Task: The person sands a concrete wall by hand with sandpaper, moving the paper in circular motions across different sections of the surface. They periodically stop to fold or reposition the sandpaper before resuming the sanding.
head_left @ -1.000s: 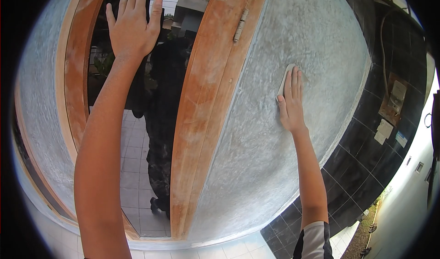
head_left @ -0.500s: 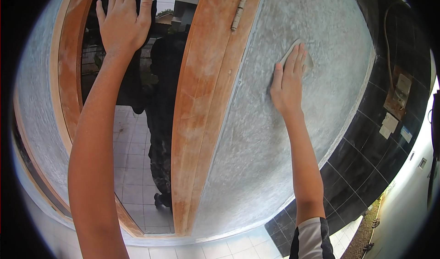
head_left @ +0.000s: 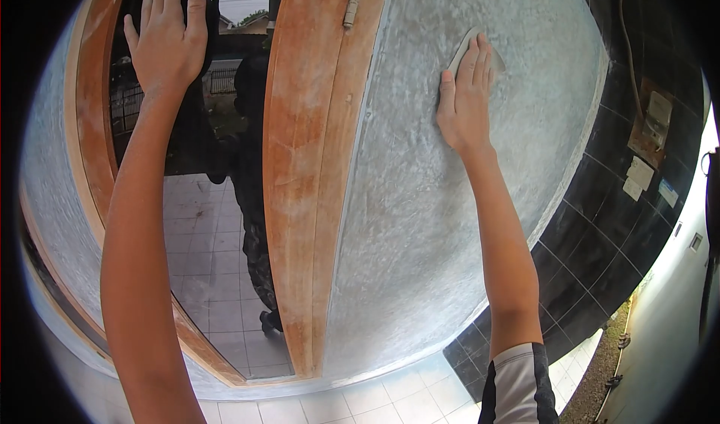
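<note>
My right hand [head_left: 466, 97] presses a thin pale grey sheet, apparently sandpaper [head_left: 457, 56], against the grey, patchily worn wall [head_left: 420, 199]. Its fingers lie close together over the sheet, with the thumb at the lower left edge; the hand hides much of the sheet. At the upper left, my left hand [head_left: 166, 45] is raised with fingers spread in front of the dark window glass [head_left: 217, 124], palm toward it. It holds nothing. Between the two hands stands an orange-brown wooden frame [head_left: 311, 161], its surface scuffed and whitish in places.
A metal hinge [head_left: 353, 2] sits high on the frame. Right of the wall's pale edge are black tiles [head_left: 577, 229], with a switch box [head_left: 657, 116] and cable. White floor tiles [head_left: 360, 405] run below. The glass reflects a dark figure and a tiled floor.
The view has shifted, so the frame and both hands appear higher and farther left. My right hand, still pressing the sheet, is slightly farther from the wooden frame. My left hand stays at the glass.
</note>
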### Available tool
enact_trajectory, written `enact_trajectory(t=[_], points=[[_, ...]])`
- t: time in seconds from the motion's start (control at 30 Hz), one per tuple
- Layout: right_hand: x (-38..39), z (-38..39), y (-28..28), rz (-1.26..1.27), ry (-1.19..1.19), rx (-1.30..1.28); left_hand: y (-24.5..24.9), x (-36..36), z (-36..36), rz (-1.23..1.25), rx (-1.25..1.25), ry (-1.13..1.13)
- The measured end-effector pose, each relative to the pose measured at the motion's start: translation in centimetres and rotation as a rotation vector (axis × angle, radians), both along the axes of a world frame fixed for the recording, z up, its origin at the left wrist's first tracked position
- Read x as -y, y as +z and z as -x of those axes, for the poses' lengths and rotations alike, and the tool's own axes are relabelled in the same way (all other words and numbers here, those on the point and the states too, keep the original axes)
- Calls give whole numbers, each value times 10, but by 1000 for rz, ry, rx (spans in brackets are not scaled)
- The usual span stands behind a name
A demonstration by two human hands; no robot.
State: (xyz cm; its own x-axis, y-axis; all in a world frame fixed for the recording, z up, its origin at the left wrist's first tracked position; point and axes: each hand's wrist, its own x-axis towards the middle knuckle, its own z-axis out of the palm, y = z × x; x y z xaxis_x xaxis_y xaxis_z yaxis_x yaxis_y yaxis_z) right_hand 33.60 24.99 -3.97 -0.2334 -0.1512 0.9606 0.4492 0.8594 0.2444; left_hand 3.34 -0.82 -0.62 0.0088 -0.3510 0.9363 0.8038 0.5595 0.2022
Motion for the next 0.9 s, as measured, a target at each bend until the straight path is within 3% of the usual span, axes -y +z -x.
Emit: enact_trajectory(t=[0.07, 0.13, 0.17, 0.5, 0.57, 0.63, 0.7, 0.77, 0.9], points=[[9, 7, -14, -8, -47, 26, 0, 4, 1, -6, -3, 13], [14, 0, -15, -57, -60, 90, 2, 15, 1, 148, -76, -236], [15, -5, -16, -97, -73, 153, 2, 14, 1, 147, -76, -242], [-5, -12, -2, -60, -22, 202, 2, 15, 0, 132, -85, -205], [-4, -2, -4, -23, -16, 62, 1, 11, 0, 135, -77, -205], [3, 2, -17, -55, -34, 124, -1, 1, 1, -2, -7, -19], [3, 3, -7, -108, -50, 186, -2, 3, -1, -12, 1, -28], [-4, -3, 9, 1, 21, 27, -2, 1, -2, 5, -1, -47], [10, 12, -3, -50, -25, 47, -2, 2, -4, 11, 27, -45]])
